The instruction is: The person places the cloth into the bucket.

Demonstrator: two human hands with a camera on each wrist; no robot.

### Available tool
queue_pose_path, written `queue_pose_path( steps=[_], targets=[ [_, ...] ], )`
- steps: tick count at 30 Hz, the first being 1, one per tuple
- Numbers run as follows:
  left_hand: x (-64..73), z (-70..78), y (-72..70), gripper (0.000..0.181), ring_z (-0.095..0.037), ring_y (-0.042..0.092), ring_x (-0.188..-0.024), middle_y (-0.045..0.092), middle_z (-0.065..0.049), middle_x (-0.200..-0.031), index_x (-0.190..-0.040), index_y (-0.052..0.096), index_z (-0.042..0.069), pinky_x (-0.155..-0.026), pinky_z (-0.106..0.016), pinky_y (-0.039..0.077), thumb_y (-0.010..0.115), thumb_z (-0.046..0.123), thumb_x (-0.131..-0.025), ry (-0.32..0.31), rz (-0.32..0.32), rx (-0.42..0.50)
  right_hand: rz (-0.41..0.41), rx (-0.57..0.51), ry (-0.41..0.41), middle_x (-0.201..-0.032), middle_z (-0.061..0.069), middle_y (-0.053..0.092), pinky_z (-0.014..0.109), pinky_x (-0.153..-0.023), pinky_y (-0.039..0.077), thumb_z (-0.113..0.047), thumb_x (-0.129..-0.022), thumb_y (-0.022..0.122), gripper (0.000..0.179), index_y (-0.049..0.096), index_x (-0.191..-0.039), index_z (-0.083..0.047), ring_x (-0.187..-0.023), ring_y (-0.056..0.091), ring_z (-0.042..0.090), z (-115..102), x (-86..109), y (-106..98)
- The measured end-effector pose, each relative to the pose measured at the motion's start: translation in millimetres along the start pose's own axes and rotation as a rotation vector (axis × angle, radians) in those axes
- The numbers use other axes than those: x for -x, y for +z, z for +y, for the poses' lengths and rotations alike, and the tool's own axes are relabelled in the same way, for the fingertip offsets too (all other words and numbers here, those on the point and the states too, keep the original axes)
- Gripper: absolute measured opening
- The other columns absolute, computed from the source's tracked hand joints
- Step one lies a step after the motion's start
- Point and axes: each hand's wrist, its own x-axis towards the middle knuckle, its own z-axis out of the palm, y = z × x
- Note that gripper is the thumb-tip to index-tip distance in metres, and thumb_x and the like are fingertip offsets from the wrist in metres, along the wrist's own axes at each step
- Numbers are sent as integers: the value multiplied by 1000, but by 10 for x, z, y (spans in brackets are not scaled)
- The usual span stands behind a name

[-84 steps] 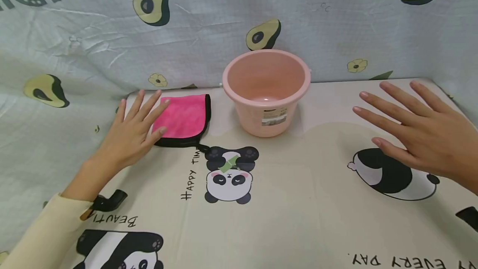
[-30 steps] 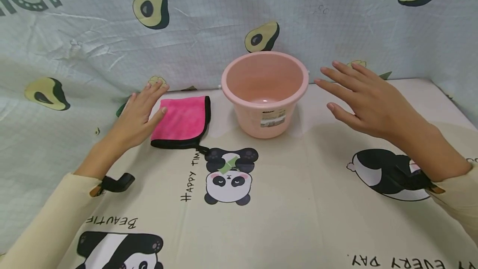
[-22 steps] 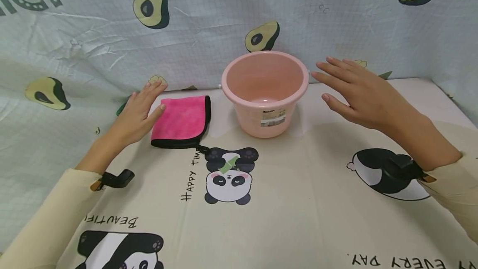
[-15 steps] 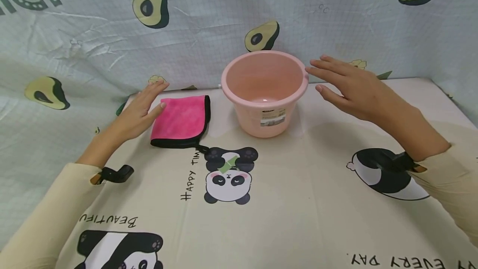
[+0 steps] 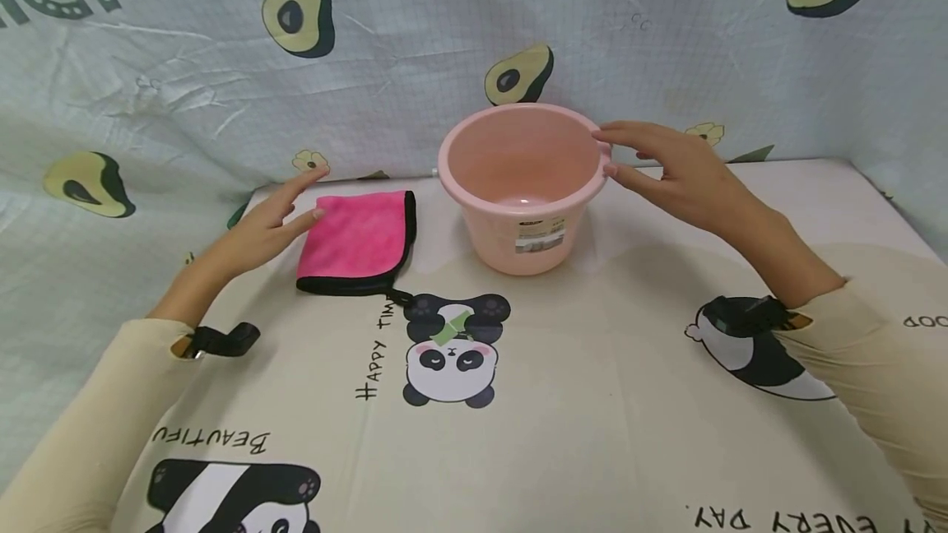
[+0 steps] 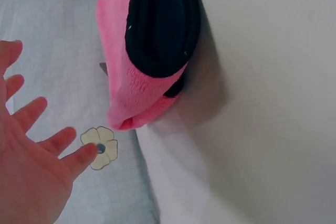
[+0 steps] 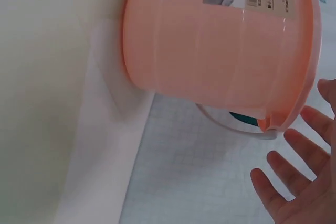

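A pink plastic bucket (image 5: 524, 229) with a paper label stands upright at the back of the table. My right hand (image 5: 677, 175) is at its right rim, index fingertip and thumb tip right at the edge. In the right wrist view the fingers (image 7: 299, 153) are spread beside the rim, near the white handle (image 7: 231, 127) hanging behind the bucket. To the left lies a folded pink cloth (image 5: 359, 237) with black edging and a small loop. My left hand (image 5: 259, 233) hovers by the cloth's left edge, its fingers (image 6: 31, 114) extended and holding nothing.
The table is covered by a cream cloth (image 5: 548, 434) printed with pandas and lettering. A pale curtain (image 5: 415, 15) with avocado prints rises right behind the bucket and along the left side. A black strap (image 5: 222, 340) is on the left wrist.
My right hand has moved left from over the table's right side to the bucket's rim. The left hand has shifted only slightly. Bucket and pink cloth have stayed put.
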Motion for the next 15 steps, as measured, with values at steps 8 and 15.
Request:
queue_pose_path(
  steps=[8, 15],
  targets=[
    [-16, -50, -71, 61, -46, 30, -147, 19, -13, -167, -163, 19, 14, -114, -50, 38, 46, 22, -109, -88, -54, 132, 26, -186, 87, -159, -4, 43, 56, -111, 41, -37, -102, 63, 47, 58, -146, -22, -146, 40, 25, 110, -101, 136],
    [-34, -134, -87, 61, -46, 39, -139, 20, -19, -165, -162, 20, 7, -93, -14, 49, 47, 17, -109, -92, -68, 213, 64, -462, 156, -157, -6, 45, 40, -113, 43, -32, -101, 65, 38, 66, -130, -8, -146, 40, 18, 163, -205, 246]
  ],
)
